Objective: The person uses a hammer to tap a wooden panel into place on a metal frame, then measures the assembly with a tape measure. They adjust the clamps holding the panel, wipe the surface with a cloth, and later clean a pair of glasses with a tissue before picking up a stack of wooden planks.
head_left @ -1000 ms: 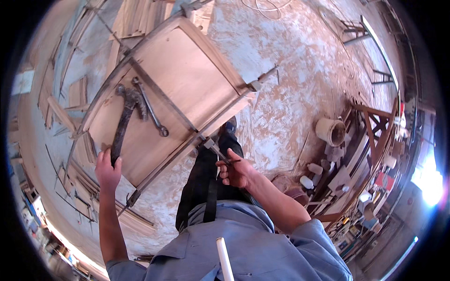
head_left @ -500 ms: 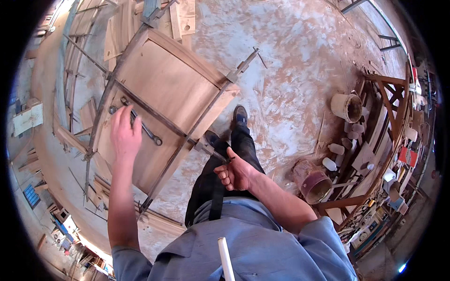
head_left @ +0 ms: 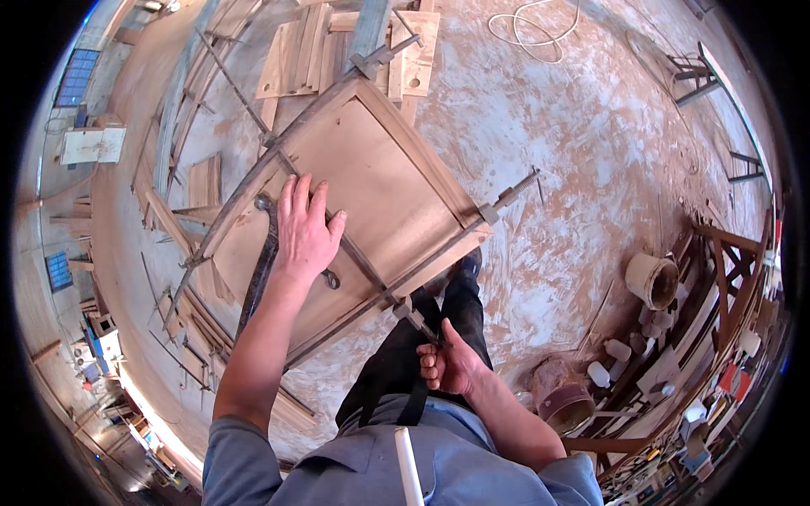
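Note:
A clamped wooden panel frame (head_left: 396,160) lies tilted before me, with long metal bar clamps across it. My left hand (head_left: 308,232) rests on it beside the middle clamp bar (head_left: 359,257), fingers spread and holding nothing. From under that hand pokes the ring end of a wrench (head_left: 332,279); the rest of it is hidden. A long dark metal tool (head_left: 263,261) lies partly behind my left wrist. At the panel's near corner, my right hand (head_left: 453,364) is closed around the screw handle of the near bar clamp (head_left: 409,314), thumb raised.
Wood boards (head_left: 308,51) lie beyond the panel, with more clamps and timber to the left. A whitish bucket (head_left: 651,281), a reddish bucket (head_left: 565,409) and plastic bottles (head_left: 599,374) stand to the right by a wooden rack (head_left: 726,278). A pale cord (head_left: 540,42) coils on the floor.
My left hand has moved from beside the wrench onto the panel near the middle clamp bar, covering most of the wrench. My right hand stays at the clamp screw. The view has shifted.

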Demonstrator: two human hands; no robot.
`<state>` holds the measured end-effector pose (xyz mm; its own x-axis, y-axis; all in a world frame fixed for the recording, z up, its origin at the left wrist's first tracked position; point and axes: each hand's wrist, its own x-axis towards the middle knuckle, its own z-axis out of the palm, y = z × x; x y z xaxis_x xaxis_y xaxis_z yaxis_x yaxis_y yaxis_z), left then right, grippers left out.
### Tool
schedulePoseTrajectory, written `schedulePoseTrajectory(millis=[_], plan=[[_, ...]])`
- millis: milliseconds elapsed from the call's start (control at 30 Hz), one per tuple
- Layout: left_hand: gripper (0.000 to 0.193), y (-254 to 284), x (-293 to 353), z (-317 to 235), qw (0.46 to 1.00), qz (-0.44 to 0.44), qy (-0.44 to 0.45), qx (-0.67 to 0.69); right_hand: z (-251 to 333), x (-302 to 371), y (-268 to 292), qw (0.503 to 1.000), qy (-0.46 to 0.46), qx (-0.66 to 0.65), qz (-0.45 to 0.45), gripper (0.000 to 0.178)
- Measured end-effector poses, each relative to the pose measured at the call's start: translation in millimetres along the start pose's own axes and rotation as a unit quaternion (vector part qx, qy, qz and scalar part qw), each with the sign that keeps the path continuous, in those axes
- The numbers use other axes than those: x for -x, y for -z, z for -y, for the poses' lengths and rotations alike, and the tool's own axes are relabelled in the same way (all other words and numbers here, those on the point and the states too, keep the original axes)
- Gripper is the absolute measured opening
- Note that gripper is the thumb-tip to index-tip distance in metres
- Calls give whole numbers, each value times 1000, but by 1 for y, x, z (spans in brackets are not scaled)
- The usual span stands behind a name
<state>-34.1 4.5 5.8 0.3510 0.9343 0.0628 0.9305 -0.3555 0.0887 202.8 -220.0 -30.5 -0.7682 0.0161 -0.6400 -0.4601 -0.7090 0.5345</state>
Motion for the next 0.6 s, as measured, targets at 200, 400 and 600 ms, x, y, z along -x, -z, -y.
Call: schedulePoseTrajectory(millis=[200, 400, 600], plan=[[49, -2, 1, 1, 1000, -2, 16, 4, 6, 3, -1, 999, -31, 1, -3, 71], [46, -1, -1, -2, 1000, -1, 16, 13, 10, 2, 0, 998, -48, -28, 12, 67], [45, -1, -1, -1, 1000, 2, 25, 15, 11, 4, -5, 999, -44, -19, 6, 66]])
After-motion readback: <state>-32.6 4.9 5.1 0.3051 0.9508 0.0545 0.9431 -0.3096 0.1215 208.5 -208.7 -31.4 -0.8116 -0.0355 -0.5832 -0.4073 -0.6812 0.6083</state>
